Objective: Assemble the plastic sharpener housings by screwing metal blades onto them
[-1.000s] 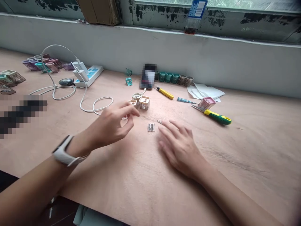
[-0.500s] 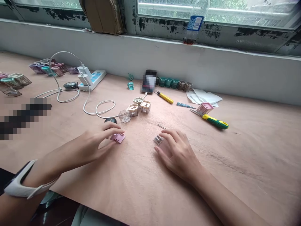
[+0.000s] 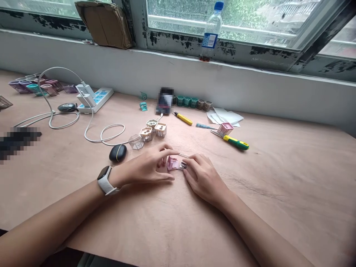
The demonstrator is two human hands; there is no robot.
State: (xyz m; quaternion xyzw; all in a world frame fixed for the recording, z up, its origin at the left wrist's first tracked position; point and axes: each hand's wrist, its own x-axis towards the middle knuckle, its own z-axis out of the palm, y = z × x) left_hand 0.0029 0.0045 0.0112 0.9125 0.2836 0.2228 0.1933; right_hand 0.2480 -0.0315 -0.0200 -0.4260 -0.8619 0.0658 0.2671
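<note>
A small pink plastic piece (image 3: 172,163) lies on the wooden table, between the spread thumb and fingers of my left hand (image 3: 151,163). Just right of it is a small silvery metal piece (image 3: 183,165), with the fingertips of my right hand (image 3: 204,178) pressed at its right side. The pink and metal pieces are close together; whether they touch is hard to tell. Behind them lies a thin metal rod (image 3: 183,155), its ends near both hands' fingers.
Cream-topped sharpeners (image 3: 160,129), a clear case (image 3: 136,142) and a black oval object (image 3: 118,152) stand at the left. Farther back are a yellow cutter (image 3: 183,118), a green-yellow screwdriver (image 3: 236,142), a pink-topped case (image 3: 225,128) and a power strip (image 3: 100,99).
My left hand has moved right, beside my right hand, and the pink piece is now next to the metal piece. My left hand has opened around the pink piece. The camera view has shifted.
</note>
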